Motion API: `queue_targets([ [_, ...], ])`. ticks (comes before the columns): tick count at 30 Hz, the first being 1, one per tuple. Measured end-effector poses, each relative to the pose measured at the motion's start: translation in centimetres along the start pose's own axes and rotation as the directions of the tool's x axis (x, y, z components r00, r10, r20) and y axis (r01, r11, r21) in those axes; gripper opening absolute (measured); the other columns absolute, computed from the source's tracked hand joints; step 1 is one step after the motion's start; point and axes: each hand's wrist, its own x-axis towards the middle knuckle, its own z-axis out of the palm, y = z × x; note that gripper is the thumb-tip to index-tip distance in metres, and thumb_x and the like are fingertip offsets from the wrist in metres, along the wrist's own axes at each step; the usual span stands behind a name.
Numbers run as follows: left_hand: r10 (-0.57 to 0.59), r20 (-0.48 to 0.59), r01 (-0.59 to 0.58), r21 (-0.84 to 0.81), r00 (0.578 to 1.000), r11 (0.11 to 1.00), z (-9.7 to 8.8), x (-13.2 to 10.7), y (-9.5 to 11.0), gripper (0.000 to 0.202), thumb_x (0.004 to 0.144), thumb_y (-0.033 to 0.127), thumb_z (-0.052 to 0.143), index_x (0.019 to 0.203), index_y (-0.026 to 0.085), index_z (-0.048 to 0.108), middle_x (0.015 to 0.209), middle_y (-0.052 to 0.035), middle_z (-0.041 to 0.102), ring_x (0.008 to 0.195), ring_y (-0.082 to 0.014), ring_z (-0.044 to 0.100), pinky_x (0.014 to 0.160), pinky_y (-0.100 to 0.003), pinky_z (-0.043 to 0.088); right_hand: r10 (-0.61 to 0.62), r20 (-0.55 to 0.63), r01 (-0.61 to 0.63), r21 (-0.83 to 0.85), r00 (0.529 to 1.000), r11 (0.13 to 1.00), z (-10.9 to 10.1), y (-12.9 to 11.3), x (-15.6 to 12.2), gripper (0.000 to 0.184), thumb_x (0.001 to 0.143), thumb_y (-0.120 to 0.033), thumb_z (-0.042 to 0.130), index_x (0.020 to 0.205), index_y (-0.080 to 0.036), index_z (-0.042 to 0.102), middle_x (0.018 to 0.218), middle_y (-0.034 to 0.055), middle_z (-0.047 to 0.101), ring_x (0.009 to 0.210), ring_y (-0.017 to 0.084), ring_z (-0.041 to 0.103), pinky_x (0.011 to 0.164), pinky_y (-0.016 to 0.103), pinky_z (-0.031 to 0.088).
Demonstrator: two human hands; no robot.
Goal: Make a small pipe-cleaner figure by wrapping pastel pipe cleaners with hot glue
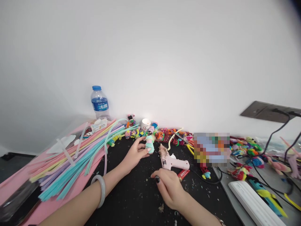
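Observation:
My left hand (137,153) pinches a small pipe-cleaner figure (149,145), mint green with a pink band, holding it upright above the black mat (131,194). A pale ring bangle circles my left wrist. Low over the mat, my right hand (169,187) is closed with its fingers curled; what they hold, if anything, is hidden. Just beyond it lies a pale pink glue gun (175,163), its nozzle crusted with brown residue. A red object (183,174) with white marks sits beside the glue gun's handle, close to my right hand.
Pastel pipe cleaners (77,163) spread over the left side. A water bottle (100,103) and a white cup (145,124) stand at the back. Colourful finished figures (164,136) line the wall, near scissors (180,136). At right are black cables (270,175) and a white power strip (255,202).

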Motion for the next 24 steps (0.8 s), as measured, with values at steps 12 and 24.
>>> queue_targets([
  [12,0.113,0.096,-0.131,0.203,0.989,0.970,-0.4,-1.2,-0.1,0.051,0.078,0.026,0.060,0.122,0.024,0.033,0.092,-0.0005,0.048,0.084,-0.0163,0.059,0.079,-0.034,0.049,-0.046,0.057,0.044,0.038,0.997,0.998,1.3,-0.8,0.1,0.025,0.090,-0.016,0.029,0.087,-0.016,0.054,0.068,0.0043,0.061,0.059,0.015,0.056,0.056,0.026,0.042],
  [24,0.107,0.103,-0.125,0.194,0.989,0.973,-0.7,-1.0,0.1,0.047,0.079,0.026,0.060,0.119,0.024,0.035,0.100,-0.0035,0.052,0.087,-0.0177,0.061,0.082,-0.035,0.049,-0.061,0.114,0.056,0.045,0.992,0.997,1.5,-0.7,-0.5,0.023,0.087,-0.015,0.031,0.083,-0.017,0.053,0.066,0.0033,0.060,0.057,0.015,0.054,0.056,0.026,0.041],
])
